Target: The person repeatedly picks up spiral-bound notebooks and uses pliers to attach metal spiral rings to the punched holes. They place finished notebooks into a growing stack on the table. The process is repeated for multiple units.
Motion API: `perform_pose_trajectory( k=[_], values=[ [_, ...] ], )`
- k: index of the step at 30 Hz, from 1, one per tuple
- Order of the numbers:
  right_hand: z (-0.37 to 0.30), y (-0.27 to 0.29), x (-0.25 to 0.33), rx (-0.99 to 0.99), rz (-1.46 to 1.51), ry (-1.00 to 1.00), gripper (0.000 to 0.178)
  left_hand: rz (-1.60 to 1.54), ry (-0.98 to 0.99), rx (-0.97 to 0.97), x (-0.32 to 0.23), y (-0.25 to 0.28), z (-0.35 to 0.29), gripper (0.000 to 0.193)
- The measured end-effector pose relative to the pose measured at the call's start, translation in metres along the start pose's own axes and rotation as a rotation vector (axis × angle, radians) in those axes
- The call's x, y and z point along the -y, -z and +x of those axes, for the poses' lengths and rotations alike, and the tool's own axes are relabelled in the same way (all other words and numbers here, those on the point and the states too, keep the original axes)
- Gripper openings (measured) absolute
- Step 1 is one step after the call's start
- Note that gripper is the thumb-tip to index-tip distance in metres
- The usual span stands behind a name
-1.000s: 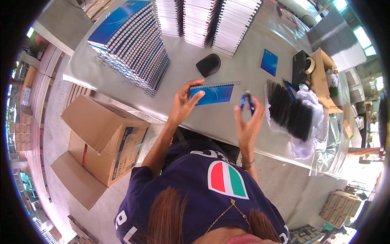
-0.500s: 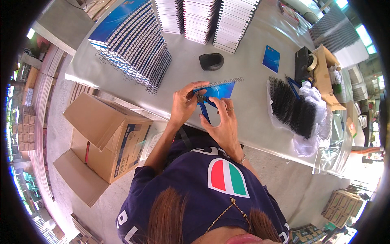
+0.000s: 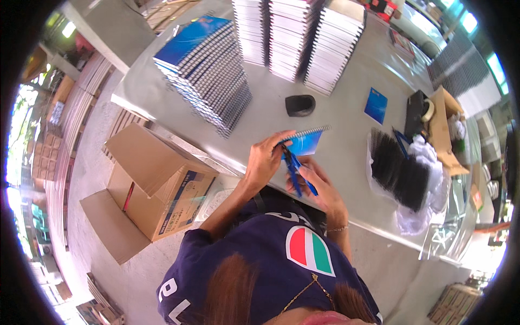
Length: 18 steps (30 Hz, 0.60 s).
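My left hand [image 3: 263,161] grips a small blue-covered notebook [image 3: 305,143] by its left end, above the table's near edge. A wire coil [image 3: 314,131] runs along the notebook's far edge. Blue-handled pliers [image 3: 293,169] meet the notebook's left end, their dark jaws next to my left fingers. Whether the jaws bite on the wire cannot be made out. My right hand [image 3: 324,189], slightly blurred, is closed around the pliers' handles.
Beyond my hands sits a black mouse-shaped object [image 3: 300,105]. Tall stacks of spiral notebooks [image 3: 208,81] stand at the back left. To the right lie another blue notebook [image 3: 376,105], black coils [image 3: 398,173] and a cardboard box [image 3: 447,135]. An open carton [image 3: 162,195] is at the left.
My right fingers have gone from spread at the pliers to closed around the handles, and the pliers' handles have swung rightward. The whole view has shifted, with the table now lower and further right.
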State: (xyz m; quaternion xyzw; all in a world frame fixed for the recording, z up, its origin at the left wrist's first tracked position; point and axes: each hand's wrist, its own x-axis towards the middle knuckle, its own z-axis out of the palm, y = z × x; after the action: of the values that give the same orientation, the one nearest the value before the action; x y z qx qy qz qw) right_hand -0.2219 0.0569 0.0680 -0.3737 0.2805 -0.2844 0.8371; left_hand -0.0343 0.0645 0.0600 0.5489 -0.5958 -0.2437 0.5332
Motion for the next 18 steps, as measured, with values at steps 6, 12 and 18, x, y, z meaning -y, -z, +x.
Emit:
perform_pose_trajectory(
  k=[6,12,18],
  values=[
    [0.005,0.079,0.001,-0.661,-1.526,0.579,0.037,0.039,0.11,-0.208,-0.09,0.077,0.019,0.03],
    [0.009,0.104,-0.006,-0.841,-1.6,0.604,0.041,0.105,-0.257,-0.452,-0.128,0.197,0.108,0.037],
    [0.007,0.1,-0.004,-0.841,-1.514,0.604,0.038,0.047,0.0,-0.46,-0.071,0.248,0.166,0.032]
  ],
)
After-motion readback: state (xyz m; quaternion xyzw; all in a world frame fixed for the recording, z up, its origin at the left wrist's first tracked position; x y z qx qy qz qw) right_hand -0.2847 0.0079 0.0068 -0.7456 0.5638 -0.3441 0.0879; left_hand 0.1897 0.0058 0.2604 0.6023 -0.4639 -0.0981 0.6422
